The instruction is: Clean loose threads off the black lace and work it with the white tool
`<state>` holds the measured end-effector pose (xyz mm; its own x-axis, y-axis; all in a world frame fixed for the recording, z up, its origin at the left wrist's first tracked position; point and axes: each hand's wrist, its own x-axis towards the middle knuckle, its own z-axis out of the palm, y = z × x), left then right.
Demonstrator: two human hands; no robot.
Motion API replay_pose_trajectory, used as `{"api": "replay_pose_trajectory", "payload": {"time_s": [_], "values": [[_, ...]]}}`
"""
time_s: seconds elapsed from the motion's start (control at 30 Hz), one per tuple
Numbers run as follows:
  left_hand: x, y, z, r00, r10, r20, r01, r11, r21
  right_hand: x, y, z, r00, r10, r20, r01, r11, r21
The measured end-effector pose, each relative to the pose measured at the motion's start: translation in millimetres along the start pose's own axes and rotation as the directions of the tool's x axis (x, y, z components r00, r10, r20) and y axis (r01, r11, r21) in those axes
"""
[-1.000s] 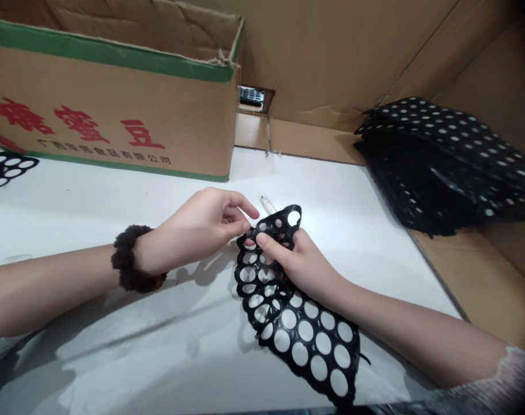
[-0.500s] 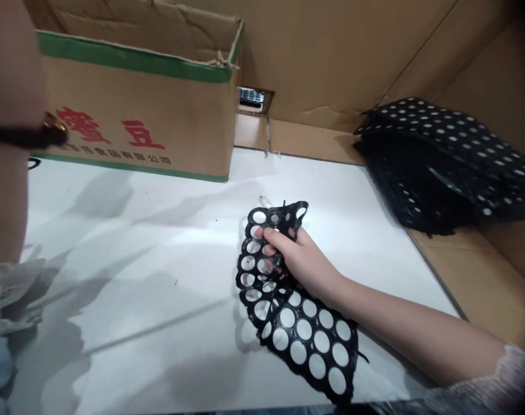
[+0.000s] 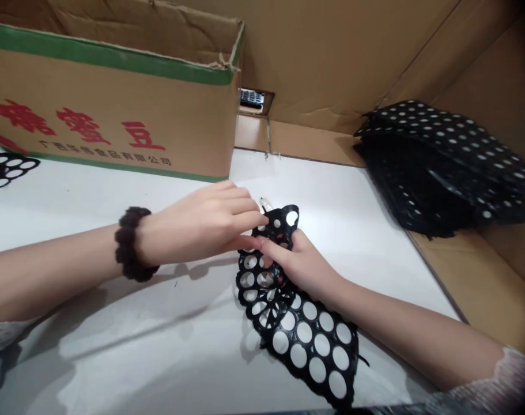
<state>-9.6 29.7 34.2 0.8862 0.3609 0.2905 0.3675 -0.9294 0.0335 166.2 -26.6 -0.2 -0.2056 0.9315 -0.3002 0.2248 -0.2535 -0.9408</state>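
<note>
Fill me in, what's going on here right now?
A person is working on a black sheet full of round holes over a white table. The right hand grips its bent upper part, and the left hand is at its upper left edge, seemingly pinching it. A green-edged cardboard box stands behind the left hand, and a pile of black perforated sheets lies at the right.

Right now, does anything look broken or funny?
The brown cardboard box with green bands and red lettering looks torn: shreds at its top right corner. The black round-holed sheet is bent, but the right hand holds it.
</note>
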Motion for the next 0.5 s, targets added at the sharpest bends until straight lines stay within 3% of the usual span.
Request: {"api": "replay_pose_trajectory", "payload": {"time_s": [0.07,0.2,0.4,0.5], "values": [[-1,-1,6.2,0.997,-0.072,0.034,0.077,0.981,-0.180,-1,2,0,0.999,-0.033,0.008,0.033,0.999,-0.015],[0,-3,3.8,0.956,-0.266,0.125,0.294,0.852,-0.433,-1,4,0,0.991,-0.120,0.057,0.124,0.990,-0.064],[1,17,19.0,0.922,-0.387,-0.020,0.359,0.872,-0.334,1,2,-1,0.985,-0.137,0.104,0.146,0.985,-0.086],[0,8,18.2,0.855,-0.504,-0.121,0.457,0.843,-0.285,0,0,0,0.983,-0.117,0.140,0.132,0.987,-0.096]]}}
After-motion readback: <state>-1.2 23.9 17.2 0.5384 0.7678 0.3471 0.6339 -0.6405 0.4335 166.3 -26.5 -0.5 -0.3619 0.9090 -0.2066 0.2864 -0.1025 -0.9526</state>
